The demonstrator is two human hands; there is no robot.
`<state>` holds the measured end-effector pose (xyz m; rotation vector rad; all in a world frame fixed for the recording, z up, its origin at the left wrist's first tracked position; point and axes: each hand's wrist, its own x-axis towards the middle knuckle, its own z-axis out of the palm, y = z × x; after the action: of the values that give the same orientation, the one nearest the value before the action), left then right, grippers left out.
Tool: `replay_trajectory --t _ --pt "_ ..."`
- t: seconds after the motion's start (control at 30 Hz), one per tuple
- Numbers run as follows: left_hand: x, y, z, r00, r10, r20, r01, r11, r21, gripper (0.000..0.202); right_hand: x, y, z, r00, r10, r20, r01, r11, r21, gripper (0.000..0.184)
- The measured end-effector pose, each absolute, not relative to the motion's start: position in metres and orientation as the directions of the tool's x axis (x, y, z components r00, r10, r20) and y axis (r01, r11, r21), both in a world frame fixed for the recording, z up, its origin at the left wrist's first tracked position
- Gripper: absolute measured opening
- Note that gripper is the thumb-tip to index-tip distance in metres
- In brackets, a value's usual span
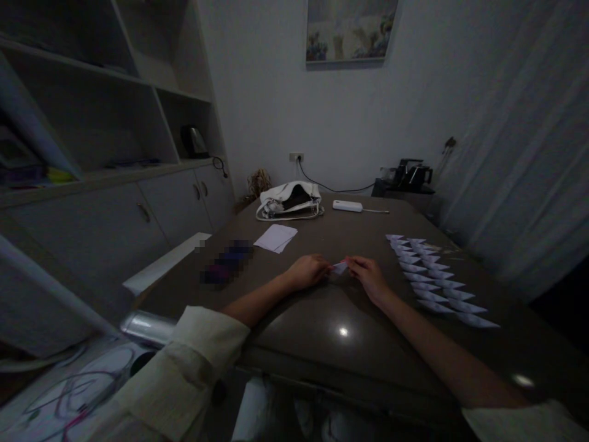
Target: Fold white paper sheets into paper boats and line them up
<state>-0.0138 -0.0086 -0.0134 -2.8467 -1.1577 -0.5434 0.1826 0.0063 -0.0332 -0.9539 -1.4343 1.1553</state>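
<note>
My left hand [309,271] and my right hand [368,275] meet over the middle of the dark, glossy table [294,325]. Between their fingertips is a small folded white paper [340,267], pinched at its left and right ends. Fingers partly cover its edges, so its full shape is hidden. To the right of my right hand stand two rows of several folded paper boats [429,286], white and pointed at the ends. A few flat white paper sheets [276,237] lie beyond my left hand, slightly fanned.
A white handbag [291,201] sits at the table's far end, with a white power strip [348,206] to its right. A blurred-out dark object [227,263] lies on the left. Shelves and cabinets [170,202] line the left wall; a curtain [529,159] hangs at right.
</note>
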Motion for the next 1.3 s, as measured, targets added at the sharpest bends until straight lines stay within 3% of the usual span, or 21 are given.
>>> replay_trajectory --t 0.3,0.53,0.8,1.0,1.3 --pt "-0.014 -0.010 -0.014 0.607 0.715 0.347 0.751 -0.659 0.042 0.034 0.179 0.004 -0.031 -0.161 0.955 0.250 -0.061 0.244 -0.968 0.034" --pt "-0.025 -0.004 -0.017 0.455 0.783 0.424 0.831 -0.544 0.114 0.031 0.183 0.013 -0.038 -0.078 0.969 0.235 -0.104 0.226 -0.969 0.043" --pt "-0.032 0.000 -0.020 0.288 0.831 0.477 0.900 -0.404 0.161 0.037 0.181 0.017 -0.041 -0.134 0.966 0.222 -0.100 0.210 -0.973 0.045" --pt "-0.033 -0.001 -0.023 0.295 0.812 0.504 0.913 -0.396 0.103 0.037 0.180 0.022 -0.045 -0.098 0.976 0.196 -0.159 0.179 -0.971 0.043" --pt "-0.029 -0.010 -0.015 0.454 0.724 0.519 0.861 -0.507 -0.044 0.037 0.183 0.029 -0.040 -0.093 0.996 0.009 -0.281 -0.018 -0.960 0.030"
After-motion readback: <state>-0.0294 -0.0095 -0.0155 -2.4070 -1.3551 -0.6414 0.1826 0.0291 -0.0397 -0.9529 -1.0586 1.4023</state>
